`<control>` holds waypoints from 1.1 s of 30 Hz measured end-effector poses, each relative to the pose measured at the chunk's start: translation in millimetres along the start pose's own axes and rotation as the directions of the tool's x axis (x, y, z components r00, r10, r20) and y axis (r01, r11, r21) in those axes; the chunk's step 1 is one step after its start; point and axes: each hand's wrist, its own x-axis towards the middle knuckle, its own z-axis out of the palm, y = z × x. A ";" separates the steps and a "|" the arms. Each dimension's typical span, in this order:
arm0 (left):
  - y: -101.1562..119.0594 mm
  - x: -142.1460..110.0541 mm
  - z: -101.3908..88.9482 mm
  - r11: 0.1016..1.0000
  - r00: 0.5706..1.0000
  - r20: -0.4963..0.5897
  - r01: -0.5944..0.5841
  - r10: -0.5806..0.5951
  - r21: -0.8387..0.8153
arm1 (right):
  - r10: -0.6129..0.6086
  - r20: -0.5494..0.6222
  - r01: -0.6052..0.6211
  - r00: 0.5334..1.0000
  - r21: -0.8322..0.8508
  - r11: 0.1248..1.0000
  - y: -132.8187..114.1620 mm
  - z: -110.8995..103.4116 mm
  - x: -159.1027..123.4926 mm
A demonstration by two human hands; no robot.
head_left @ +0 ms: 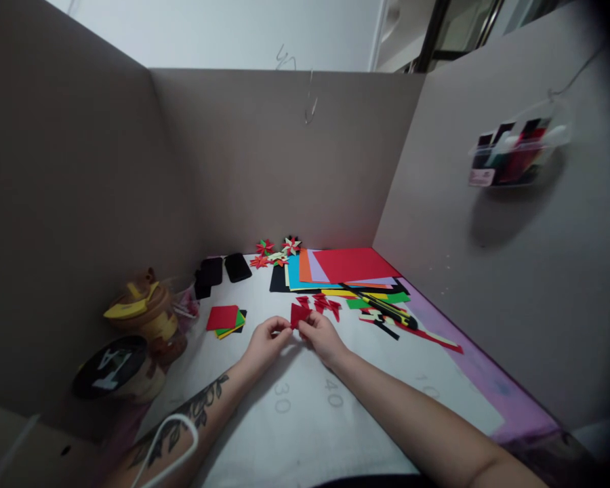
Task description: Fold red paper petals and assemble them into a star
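Between my two hands is a small dark red paper piece (297,314), held up just above the white work surface (254,413). My left hand (270,339) pinches its lower left corner. From the right, my right hand (323,337) grips its lower edge with thumb and fingers. Right behind it lie several small folded red paper pieces (321,303). To the left is a little stack of paper squares (224,318), red on top, with green, yellow and black edges showing below.
Large coloured sheets (356,263) lie at the back right, with a utility knife (386,308) and paper strips (437,339) in front. Folded paper stars (277,254) and black flat objects (238,267) sit at the back. Containers (147,312) stand left. Grey panels (285,163) enclose the table.
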 end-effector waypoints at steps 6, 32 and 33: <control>-3.5 1.1 2.5 0.998 0.996 -0.065 0.056 -0.056 -0.006 | 0.031 0.047 -0.032 0.998 0.012 0.999 -4.2 1.7 -3.6; 1.7 -4.4 5.3 0.990 0.969 -0.204 -0.142 0.142 0.015 | -0.035 0.068 0.028 0.997 0.103 0.994 -7.5 7.6 -11.1; 2.0 -4.6 4.4 0.988 0.964 -0.218 -0.149 0.154 0.038 | -0.110 0.041 0.110 0.993 0.023 0.994 -8.5 6.0 -12.6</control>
